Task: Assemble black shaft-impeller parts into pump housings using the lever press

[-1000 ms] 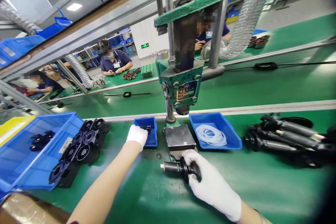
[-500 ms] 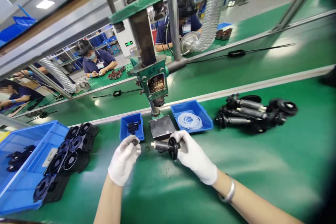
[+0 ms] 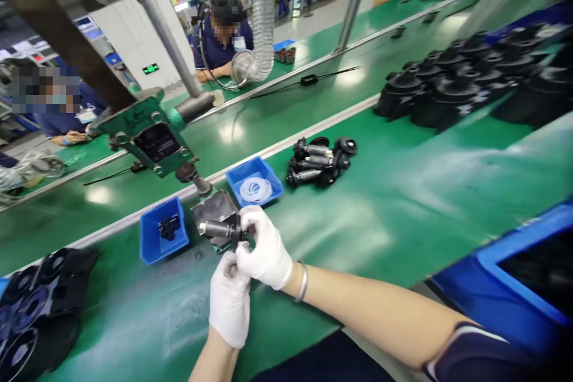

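My right hand (image 3: 266, 248), in a white glove, is closed around the disc end of a black shaft with a disc flange (image 3: 219, 229). The shaft points left, and its cream tip shows in front of the metal block under the press. Also gloved, my left hand (image 3: 230, 301) is closed just below the flange, its fingertips against those of my right hand. Whatever lies between the left fingers is hidden. A blue bin of small black parts (image 3: 169, 227) stands left of the hands. Beyond them sits a blue bin with white rings (image 3: 256, 189).
A green press (image 3: 156, 140) rises at the left over its metal block (image 3: 215, 210). More black shafts (image 3: 316, 161) lie piled behind. Black housings (image 3: 40, 304) stand at left, others (image 3: 452, 80) at far right. A blue crate (image 3: 505, 274) is at right. Co-workers sit opposite.
The view has swung right. My left hand, which held a small black round piece apart from the shaft, has come to my right hand at the flange. The right hand still holds the shaft.
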`<state>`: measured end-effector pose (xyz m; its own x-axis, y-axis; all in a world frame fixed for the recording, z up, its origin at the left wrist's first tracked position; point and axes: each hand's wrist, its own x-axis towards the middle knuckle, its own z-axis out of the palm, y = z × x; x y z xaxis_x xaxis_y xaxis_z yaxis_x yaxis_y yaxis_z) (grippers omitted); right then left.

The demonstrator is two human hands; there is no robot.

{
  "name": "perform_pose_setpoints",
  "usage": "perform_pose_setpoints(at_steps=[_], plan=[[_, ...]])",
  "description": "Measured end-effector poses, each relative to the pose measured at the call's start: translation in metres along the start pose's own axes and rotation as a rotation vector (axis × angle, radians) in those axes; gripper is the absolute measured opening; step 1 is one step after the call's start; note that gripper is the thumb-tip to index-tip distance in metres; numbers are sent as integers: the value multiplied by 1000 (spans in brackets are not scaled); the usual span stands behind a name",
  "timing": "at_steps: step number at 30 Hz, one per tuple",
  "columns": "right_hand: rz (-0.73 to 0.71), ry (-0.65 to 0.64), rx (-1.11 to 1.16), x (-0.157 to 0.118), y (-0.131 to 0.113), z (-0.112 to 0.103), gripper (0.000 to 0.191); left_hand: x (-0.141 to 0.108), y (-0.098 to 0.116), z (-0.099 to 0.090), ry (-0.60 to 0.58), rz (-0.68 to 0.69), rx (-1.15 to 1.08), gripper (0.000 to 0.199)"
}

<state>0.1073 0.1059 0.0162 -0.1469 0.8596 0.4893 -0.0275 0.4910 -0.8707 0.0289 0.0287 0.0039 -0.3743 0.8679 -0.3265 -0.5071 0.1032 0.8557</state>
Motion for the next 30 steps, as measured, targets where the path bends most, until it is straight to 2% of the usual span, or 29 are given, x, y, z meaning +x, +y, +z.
perform_pose_setpoints(at_steps=[3, 7, 14, 18, 20, 22, 25, 28, 30], plan=[[74, 13, -27, 3, -1, -2, 37, 3, -5, 8, -25, -17, 48, 44], [115, -23, -46, 7, -4, -4, 35, 9, 0, 2, -68, -38, 76, 51], [-15, -46, -12, 4, -10, -6, 37, 8, 5, -15, -159, -42, 182, 52], [-100, -46, 8, 0, -11, -6, 38, 8, 9, -22, -167, -52, 226, 49], [-120, -46, 7, 0, -11, -6, 38, 5, 12, -25, -180, -38, 254, 44], [-101, -40, -21, 4, -9, -6, 37, 1, 14, -28, -256, -34, 245, 36], [6, 7, -79, 13, -3, -8, 34, -5, 18, -32, -338, -56, 61, 32], [110, 18, -8, 22, 4, -10, 34, -5, 24, -38, -180, -48, -258, 33], [130, -59, 111, 24, 7, -11, 34, -2, 28, -44, -93, -55, -436, 36]])
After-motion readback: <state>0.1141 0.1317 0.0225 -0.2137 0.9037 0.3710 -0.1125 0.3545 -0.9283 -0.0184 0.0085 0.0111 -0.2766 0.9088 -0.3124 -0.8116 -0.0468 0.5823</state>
